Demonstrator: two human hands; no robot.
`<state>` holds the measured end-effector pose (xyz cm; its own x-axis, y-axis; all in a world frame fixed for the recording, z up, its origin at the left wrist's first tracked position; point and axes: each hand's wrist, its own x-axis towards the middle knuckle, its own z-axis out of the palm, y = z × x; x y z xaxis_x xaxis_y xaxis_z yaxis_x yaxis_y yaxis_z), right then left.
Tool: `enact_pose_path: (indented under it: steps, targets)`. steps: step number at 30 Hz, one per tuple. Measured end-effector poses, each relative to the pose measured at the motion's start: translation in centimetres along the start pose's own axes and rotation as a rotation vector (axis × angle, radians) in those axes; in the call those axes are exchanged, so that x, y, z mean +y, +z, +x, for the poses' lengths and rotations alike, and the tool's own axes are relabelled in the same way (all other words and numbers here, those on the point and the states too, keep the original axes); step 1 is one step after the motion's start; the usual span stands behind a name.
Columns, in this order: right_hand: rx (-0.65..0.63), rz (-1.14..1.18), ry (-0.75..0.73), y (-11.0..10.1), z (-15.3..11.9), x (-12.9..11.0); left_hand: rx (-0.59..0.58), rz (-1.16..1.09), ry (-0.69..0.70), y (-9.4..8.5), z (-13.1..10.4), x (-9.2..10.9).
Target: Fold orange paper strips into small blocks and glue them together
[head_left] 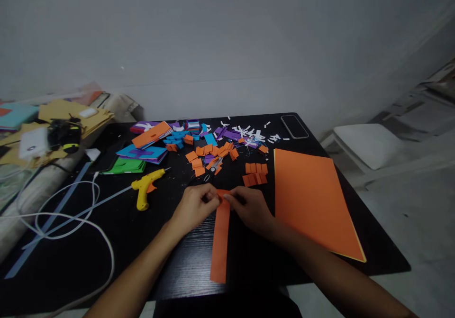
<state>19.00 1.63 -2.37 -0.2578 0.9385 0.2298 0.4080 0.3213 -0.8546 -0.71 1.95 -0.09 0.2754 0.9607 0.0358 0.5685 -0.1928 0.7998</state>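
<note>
An orange paper strip (221, 242) lies lengthwise on the black table, its near end close to the front edge. At its far end, my left hand (199, 204) pinches the left corner. My right hand (250, 209) pinches the right corner of that same end, which looks bent or folded between the fingers. Just beyond my hands sit scissors (214, 167) among small folded orange paper pieces (203, 151). Two folded orange pieces (255, 179) lie past my right hand.
To the right is a large orange paper stack (313, 199), with a phone (294, 126) behind it. A yellow glue gun (144, 189), white cable (106, 242) and coloured paper stacks (142, 152) are at left. White and purple scraps (245, 135) lie at the back.
</note>
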Motion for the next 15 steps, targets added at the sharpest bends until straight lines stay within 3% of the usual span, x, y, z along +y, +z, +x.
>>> enact_pose_path:
  steps: [8,13,15]
  targets:
    - [0.033,-0.025,0.002,-0.3,-0.1,-0.1,0.074,-0.009,-0.041,-0.2,0.0,-0.2]
    - [0.152,0.011,0.085,-0.9,0.3,0.1,0.299,-0.036,-0.071,-1.6,0.4,-1.0]
    - [0.124,0.074,0.12,-1.0,0.4,0.0,0.301,-0.058,-0.039,-1.8,0.4,-1.1]
